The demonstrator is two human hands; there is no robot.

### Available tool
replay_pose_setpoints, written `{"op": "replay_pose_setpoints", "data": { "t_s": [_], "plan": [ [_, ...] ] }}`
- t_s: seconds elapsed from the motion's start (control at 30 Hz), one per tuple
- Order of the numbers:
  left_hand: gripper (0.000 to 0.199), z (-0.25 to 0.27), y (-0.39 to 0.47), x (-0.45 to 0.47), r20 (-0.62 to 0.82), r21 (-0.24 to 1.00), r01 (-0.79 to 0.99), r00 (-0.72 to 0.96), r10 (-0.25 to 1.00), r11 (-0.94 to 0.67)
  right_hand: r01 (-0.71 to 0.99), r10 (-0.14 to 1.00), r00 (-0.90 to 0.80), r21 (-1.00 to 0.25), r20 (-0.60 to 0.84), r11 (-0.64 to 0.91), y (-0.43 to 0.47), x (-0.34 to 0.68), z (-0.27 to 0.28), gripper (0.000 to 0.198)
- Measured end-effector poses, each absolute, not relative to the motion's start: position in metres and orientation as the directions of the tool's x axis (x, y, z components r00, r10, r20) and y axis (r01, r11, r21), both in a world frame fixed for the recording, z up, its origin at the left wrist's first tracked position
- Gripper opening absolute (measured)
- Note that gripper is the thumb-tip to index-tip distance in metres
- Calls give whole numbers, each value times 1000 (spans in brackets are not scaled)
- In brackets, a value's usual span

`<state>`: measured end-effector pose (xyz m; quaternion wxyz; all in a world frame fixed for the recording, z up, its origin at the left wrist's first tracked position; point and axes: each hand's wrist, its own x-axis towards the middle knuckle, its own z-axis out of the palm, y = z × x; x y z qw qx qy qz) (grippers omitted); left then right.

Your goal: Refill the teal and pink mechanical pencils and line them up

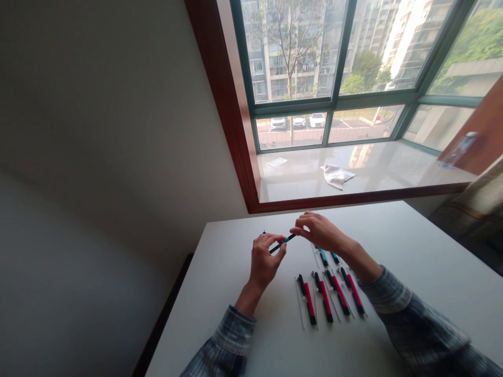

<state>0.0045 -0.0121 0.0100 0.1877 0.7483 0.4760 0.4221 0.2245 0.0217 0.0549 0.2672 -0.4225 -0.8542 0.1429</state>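
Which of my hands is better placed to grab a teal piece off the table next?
Probably your right hand: the teal pieces lie closer to it, while your left hand is farther left. Both hold the slim stick, so the right would have to let go first.

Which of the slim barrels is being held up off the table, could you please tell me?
The black-and-teal barrel, between the left hand and right hand; the four red barrels and two teal pieces lie on the table.
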Motion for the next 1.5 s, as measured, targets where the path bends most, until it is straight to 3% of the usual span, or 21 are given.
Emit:
{"op": "replay_pose_setpoints", "data": {
  "t_s": [0.23,0.5,0.7,0.9,1.07,1.17,1.27,1.37,1.5],
  "plan": [
    [10,7,-8,1,466,707,526,157,871,-473,582,765,-511,-498,391,643,21,228,58,12],
    [10,10,-10,3,470,695,522,190,862,-494,626,796,-528,-497,297,601,18,223,63,43],
    [11,9,-9,0,464,716,499,181,867,-487,510,768,-530,-588,359,627,18,225,65,21],
    [12,10,-10,2,448,744,465,186,875,-480,571,794,-489,-556,360,604,19,223,62,24],
    [29,10,-3,-6,360,910,209,35,932,-359,570,804,-416,-567,425,595,21,224,67,26],
    [50,10,4,-12,175,978,-95,-98,980,-184,540,805,-378,-598,456,592,21,223,70,26],
    [62,9,7,-11,13,950,-310,-80,997,-37,514,796,-400,-608,454,605,18,214,68,25],
    [59,7,6,-6,-4,939,-343,-34,999,-8,499,782,-442,-603,440,622,16,207,65,25],
    [55,6,9,-10,-45,948,-319,-120,992,4,531,800,-360,-599,480,599,17,210,64,24]
  ]
}}
